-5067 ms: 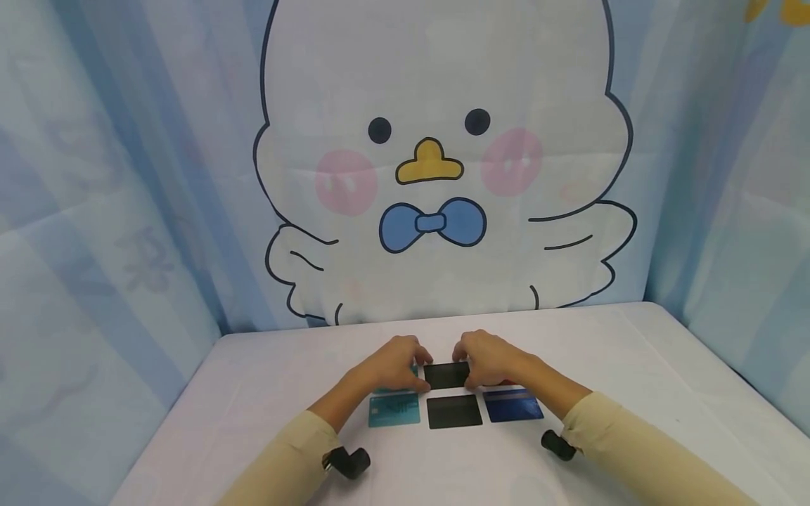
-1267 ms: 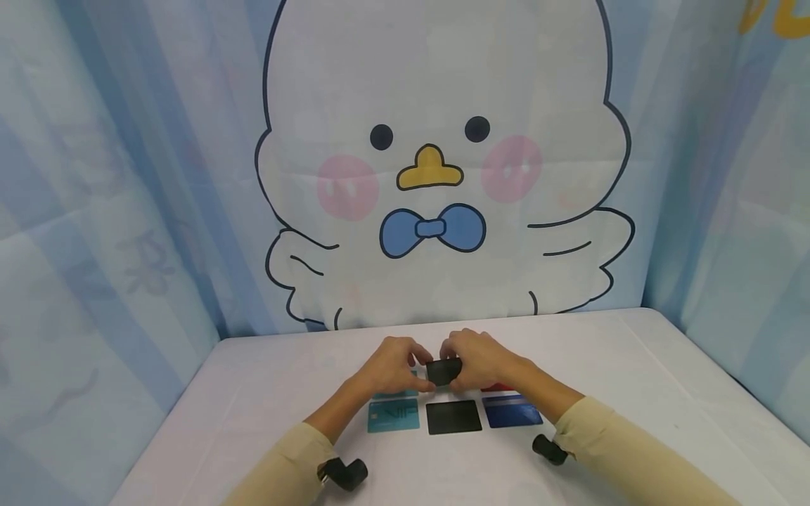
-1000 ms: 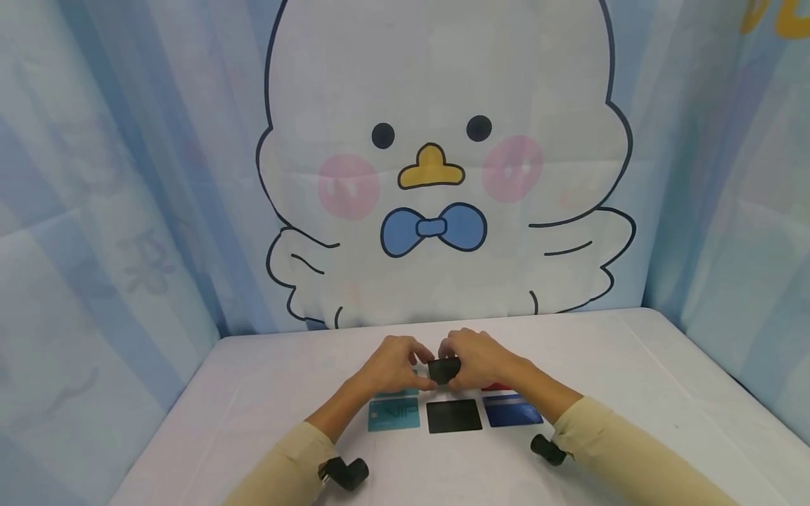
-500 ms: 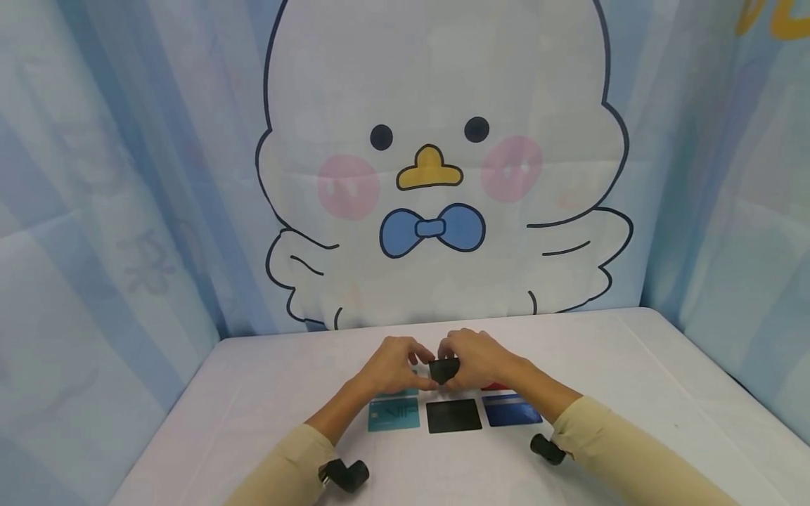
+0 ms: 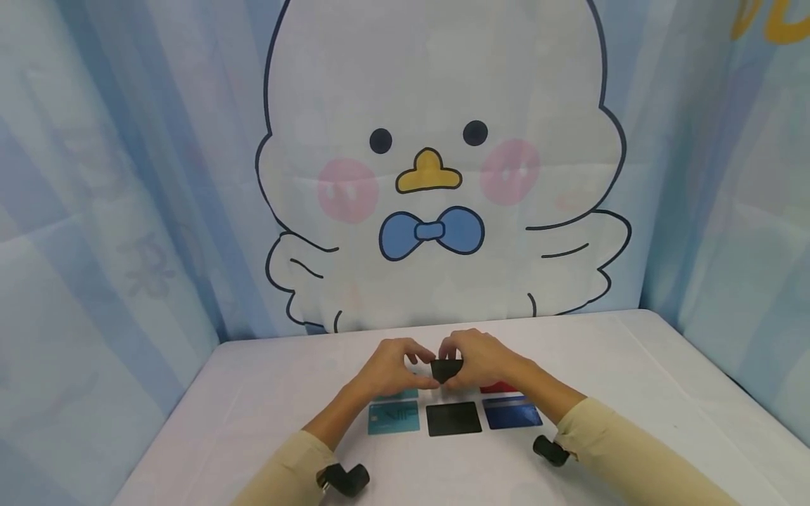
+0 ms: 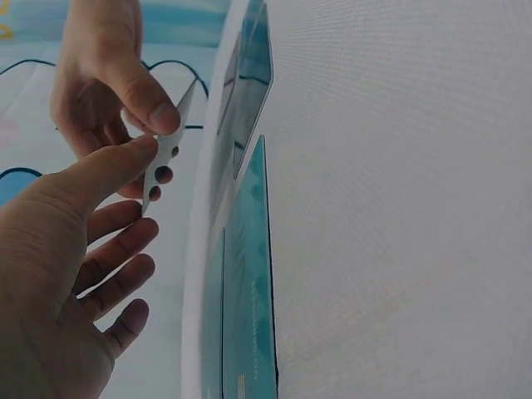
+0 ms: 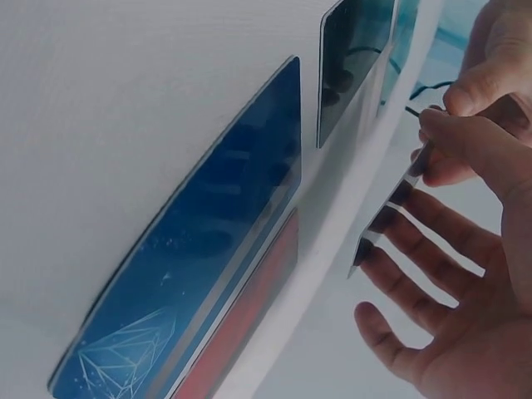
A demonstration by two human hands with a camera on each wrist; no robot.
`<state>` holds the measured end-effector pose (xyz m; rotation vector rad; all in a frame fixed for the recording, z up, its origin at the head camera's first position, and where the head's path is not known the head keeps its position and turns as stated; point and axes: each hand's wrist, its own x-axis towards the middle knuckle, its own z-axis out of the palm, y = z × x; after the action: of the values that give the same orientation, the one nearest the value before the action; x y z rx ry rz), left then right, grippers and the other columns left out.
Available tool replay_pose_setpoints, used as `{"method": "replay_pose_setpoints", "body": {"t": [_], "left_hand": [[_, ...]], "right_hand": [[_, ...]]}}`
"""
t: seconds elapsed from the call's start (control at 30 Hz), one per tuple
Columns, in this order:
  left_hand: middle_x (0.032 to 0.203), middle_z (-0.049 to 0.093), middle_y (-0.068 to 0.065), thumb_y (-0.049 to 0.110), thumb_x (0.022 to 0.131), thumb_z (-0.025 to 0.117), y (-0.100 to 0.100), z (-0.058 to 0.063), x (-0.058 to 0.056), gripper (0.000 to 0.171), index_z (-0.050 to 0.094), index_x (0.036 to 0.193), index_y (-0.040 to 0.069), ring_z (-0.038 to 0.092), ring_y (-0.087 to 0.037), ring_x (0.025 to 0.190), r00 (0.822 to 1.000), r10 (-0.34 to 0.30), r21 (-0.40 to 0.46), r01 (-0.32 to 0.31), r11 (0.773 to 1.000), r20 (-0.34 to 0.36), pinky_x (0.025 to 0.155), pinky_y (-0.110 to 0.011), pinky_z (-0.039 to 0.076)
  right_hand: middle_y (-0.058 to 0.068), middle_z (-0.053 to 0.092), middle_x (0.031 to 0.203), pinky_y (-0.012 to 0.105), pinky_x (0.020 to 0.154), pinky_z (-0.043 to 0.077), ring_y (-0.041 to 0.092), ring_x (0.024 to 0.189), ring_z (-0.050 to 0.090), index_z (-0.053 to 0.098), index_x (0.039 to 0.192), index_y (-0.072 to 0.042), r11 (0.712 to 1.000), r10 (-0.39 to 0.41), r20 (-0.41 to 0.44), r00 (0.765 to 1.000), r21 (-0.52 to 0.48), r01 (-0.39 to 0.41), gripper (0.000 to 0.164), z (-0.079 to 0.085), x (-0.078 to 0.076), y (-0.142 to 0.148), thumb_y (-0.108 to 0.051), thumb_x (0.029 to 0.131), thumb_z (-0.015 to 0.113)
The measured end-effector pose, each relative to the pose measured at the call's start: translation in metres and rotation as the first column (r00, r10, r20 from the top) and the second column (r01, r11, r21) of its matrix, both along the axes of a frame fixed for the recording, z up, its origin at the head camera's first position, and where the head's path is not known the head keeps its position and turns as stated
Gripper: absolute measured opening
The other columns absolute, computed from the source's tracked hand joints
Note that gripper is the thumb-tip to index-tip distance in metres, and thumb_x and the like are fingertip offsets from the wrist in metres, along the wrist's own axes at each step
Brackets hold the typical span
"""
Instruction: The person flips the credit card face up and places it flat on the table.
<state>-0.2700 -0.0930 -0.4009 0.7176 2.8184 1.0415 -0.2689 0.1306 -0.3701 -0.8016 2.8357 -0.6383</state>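
Note:
Between my two hands, a black card is held raised and tilted above the white table. My left hand pinches its left end between thumb and forefinger. At the other end, my right hand holds the card with its thumb on one face and fingers behind. The left wrist view shows the card nearly edge-on, the left hand's other fingers spread loosely. Closer to me, a second black card lies flat on the table.
A teal VIP card lies left of the flat black card, with another teal card behind it. On the right lie a blue card and a partly hidden red card. A printed cloth hangs behind the table.
Earliest, the rear black card lay flat in its row with both hands at its ends. It has since been lifted and tilted between them. Over the last second, hands and card barely move.

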Motion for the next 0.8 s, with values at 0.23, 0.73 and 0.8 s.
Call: {"method": "replay_pose_setpoints", "body": {"t": [0.23,0.73,0.8], "left_hand": [[0.117,0.076,0.009,0.041,0.082,0.088,-0.004,0.000,-0.005,0.045,0.078,0.123,0.024,0.062,-0.015,0.105,1.000,-0.021,0.046,0.021,0.999,0.002,0.080,-0.031,0.054],[0.116,0.077,0.007,0.039,0.086,0.086,-0.006,-0.001,-0.003,0.042,0.077,0.124,0.025,0.066,-0.014,0.103,0.999,-0.038,0.186,0.030,0.982,0.038,0.087,-0.030,0.056],[0.117,0.077,0.006,0.039,0.086,0.085,-0.007,-0.002,-0.004,0.042,0.077,0.125,0.023,0.067,-0.015,0.104,0.998,-0.047,0.194,0.039,0.980,0.037,0.088,-0.030,0.056]], "right_hand": [[-0.005,0.069,0.103,0.044,0.087,0.059,0.016,0.094,0.062,0.073,0.117,-0.018,0.999,-0.020,0.013,1.000,-0.027,0.021,0.045,0.000,-0.002,0.004,-0.031,0.078,0.091],[-0.002,0.069,0.105,0.035,0.079,0.062,0.015,0.088,0.068,0.069,0.118,-0.016,0.990,-0.015,0.032,0.999,-0.138,0.019,0.048,-0.001,-0.002,0.010,-0.033,0.078,0.090],[-0.001,0.069,0.105,0.034,0.078,0.062,0.016,0.089,0.068,0.067,0.119,-0.017,0.988,-0.013,0.031,0.999,-0.154,0.018,0.048,-0.002,-0.003,0.011,-0.033,0.079,0.090]]}}
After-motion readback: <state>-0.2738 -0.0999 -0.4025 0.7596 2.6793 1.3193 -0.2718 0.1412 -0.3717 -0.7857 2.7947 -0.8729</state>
